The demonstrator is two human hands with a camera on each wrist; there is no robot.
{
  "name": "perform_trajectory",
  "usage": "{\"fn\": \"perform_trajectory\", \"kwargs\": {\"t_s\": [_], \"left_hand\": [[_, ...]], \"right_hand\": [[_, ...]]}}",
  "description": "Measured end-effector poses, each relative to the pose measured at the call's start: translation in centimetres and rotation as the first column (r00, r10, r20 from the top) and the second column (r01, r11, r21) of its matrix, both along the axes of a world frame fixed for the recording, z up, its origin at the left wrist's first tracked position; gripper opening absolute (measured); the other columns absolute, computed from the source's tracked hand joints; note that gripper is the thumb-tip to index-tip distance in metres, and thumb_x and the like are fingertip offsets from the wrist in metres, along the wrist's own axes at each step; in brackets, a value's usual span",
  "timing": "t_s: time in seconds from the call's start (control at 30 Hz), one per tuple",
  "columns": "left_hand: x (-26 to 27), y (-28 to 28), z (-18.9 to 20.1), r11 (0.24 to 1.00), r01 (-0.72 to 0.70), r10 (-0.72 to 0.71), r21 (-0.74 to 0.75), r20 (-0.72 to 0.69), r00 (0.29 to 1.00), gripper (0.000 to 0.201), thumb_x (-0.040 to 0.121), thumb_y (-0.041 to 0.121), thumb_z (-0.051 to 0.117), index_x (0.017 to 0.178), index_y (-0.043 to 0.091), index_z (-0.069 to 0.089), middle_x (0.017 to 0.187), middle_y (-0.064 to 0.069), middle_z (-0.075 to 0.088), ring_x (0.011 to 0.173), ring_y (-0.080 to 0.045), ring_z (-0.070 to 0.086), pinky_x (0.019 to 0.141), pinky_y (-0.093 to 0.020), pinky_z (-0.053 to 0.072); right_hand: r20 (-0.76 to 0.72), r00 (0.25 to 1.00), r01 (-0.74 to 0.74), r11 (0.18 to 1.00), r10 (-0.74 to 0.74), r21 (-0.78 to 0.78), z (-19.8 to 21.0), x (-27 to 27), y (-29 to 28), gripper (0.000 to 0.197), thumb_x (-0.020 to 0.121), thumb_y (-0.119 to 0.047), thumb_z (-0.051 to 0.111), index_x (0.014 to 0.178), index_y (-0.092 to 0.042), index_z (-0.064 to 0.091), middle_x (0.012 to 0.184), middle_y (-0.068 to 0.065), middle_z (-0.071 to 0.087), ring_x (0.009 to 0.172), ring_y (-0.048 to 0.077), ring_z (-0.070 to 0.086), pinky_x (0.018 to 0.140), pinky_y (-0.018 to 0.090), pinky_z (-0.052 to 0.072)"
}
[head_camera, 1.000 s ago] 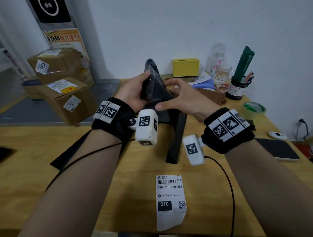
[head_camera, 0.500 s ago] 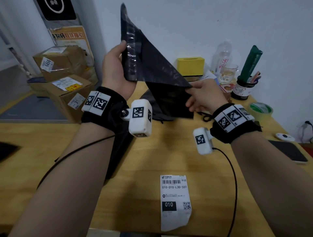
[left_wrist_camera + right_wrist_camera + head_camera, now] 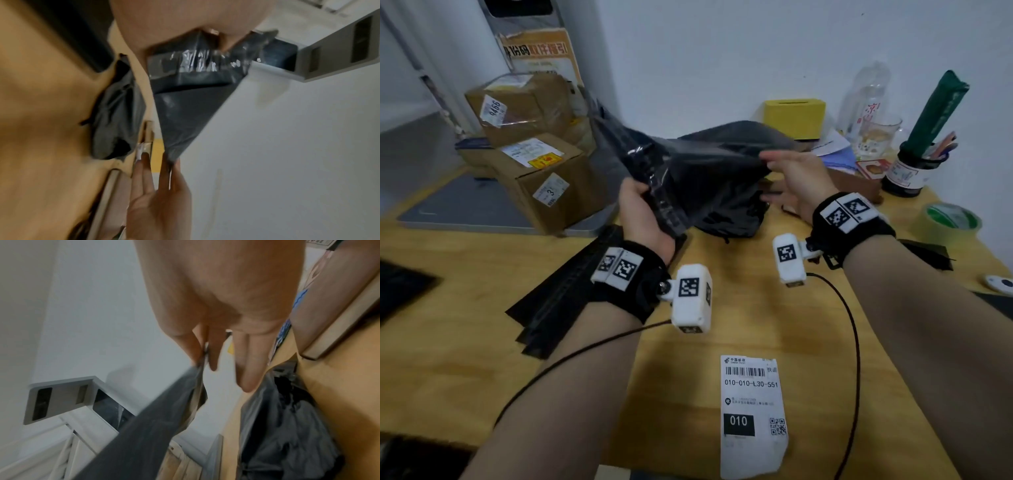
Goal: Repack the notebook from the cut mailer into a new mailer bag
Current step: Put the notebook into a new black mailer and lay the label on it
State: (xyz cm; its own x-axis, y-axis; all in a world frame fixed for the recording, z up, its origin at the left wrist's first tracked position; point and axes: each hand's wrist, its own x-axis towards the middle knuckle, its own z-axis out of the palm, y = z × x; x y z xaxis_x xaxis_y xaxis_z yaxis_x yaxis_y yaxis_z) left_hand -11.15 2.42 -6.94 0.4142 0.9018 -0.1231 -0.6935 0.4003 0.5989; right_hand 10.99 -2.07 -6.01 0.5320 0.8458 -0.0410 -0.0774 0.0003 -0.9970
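A new black mailer bag (image 3: 698, 171) hangs spread in the air between both hands. My left hand (image 3: 650, 195) grips its glossy adhesive-strip end (image 3: 197, 63). My right hand (image 3: 768, 161) pinches the opposite corner between thumb and forefinger (image 3: 202, 356), with the other fingers straight. The crumpled cut mailer (image 3: 729, 219) lies on the table under the bag, and it also shows in the wrist views (image 3: 117, 116) (image 3: 287, 426). A brown notebook (image 3: 856, 181) lies behind my right hand (image 3: 333, 318).
A stack of flat black mailers (image 3: 561, 291) lies under my left forearm. A white shipping label (image 3: 753, 411) sits near the front edge. Cardboard boxes (image 3: 544, 178) stand at the left. A yellow box (image 3: 794, 116), bottle (image 3: 866, 96), pen jar (image 3: 914, 168) and green tape roll (image 3: 952, 219) line the back right.
The bag was lifted off the table and held high half a second ago. Both hands have since come down, and the bag now lies flatter over the crumpled mailer.
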Motion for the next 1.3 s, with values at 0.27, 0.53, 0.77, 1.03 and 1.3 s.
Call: {"fn": "perform_trajectory", "kwargs": {"t_s": [0.27, 0.53, 0.77, 1.03, 1.3], "left_hand": [[1.9, -1.8, -5.0, 0.956, 0.000, -0.081, -0.293, -0.263, 0.961, 0.040, 0.106, 0.028, 0.042, 0.137, 0.004, 0.051, 0.131, -0.019, 0.060, 0.095, -0.032, 0.063, 0.060, -0.042, 0.054], [1.8, -4.9, -4.7, 0.988, 0.009, -0.102, -0.153, -0.617, 0.780, 0.008, 0.085, 0.010, 0.064, 0.084, 0.014, 0.057, 0.059, 0.002, 0.049, 0.045, -0.010, 0.045, 0.042, -0.022, 0.031], [3.5, -3.8, -0.5, 0.997, 0.011, 0.036, 0.074, -0.600, 0.799, 0.015, 0.086, 0.011, 0.061, 0.074, 0.019, 0.056, 0.056, 0.008, 0.049, 0.053, -0.009, 0.047, 0.050, -0.026, 0.033], [9.8, -2.3, 2.3, 0.938, 0.304, -0.133, 0.168, -0.635, 0.761, 0.022, 0.091, 0.012, 0.061, 0.071, 0.018, 0.055, 0.059, 0.006, 0.048, 0.059, -0.012, 0.051, 0.056, -0.028, 0.043], [16.9, -0.2, 1.0, 0.827, 0.548, -0.207, 0.128, -0.836, 0.508, 0.016, 0.096, 0.029, 0.060, 0.109, 0.021, 0.064, 0.129, 0.000, 0.063, 0.122, -0.018, 0.044, 0.101, -0.040, 0.037]], "right_hand": [[-0.269, 0.933, -0.311, 0.914, 0.240, -0.262, -2.4, -1.3, -2.1, 0.033, 0.100, -0.025, 0.062, 0.132, -0.026, 0.062, 0.135, 0.013, 0.057, 0.104, 0.042, 0.071, 0.076, 0.043, 0.063], [-0.140, 0.951, -0.308, 0.836, 0.274, -0.454, -4.2, -1.9, -4.6, 0.034, 0.103, -0.003, 0.045, 0.112, -0.019, 0.073, 0.126, 0.012, 0.062, 0.105, 0.029, 0.065, 0.073, 0.038, 0.061], [0.168, 0.907, -0.184, 0.722, 0.386, -0.667, -4.0, -0.8, -6.5, 0.025, 0.098, -0.007, 0.055, 0.099, -0.022, 0.075, 0.119, 0.013, 0.065, 0.095, 0.030, 0.056, 0.090, 0.044, 0.057], [0.252, 0.951, 0.002, 0.813, 0.179, -0.583, -1.8, 3.3, -9.2, 0.027, 0.096, -0.028, 0.066, 0.121, -0.016, 0.062, 0.115, 0.007, 0.061, 0.093, 0.029, 0.071, 0.070, 0.036, 0.057], [0.129, 0.977, 0.212, 0.868, -0.171, -0.448, -1.6, 9.4, -8.0, 0.039, 0.097, -0.021, 0.064, 0.133, -0.013, 0.051, 0.129, 0.011, 0.054, 0.112, 0.032, 0.057, 0.080, 0.041, 0.056]]}}
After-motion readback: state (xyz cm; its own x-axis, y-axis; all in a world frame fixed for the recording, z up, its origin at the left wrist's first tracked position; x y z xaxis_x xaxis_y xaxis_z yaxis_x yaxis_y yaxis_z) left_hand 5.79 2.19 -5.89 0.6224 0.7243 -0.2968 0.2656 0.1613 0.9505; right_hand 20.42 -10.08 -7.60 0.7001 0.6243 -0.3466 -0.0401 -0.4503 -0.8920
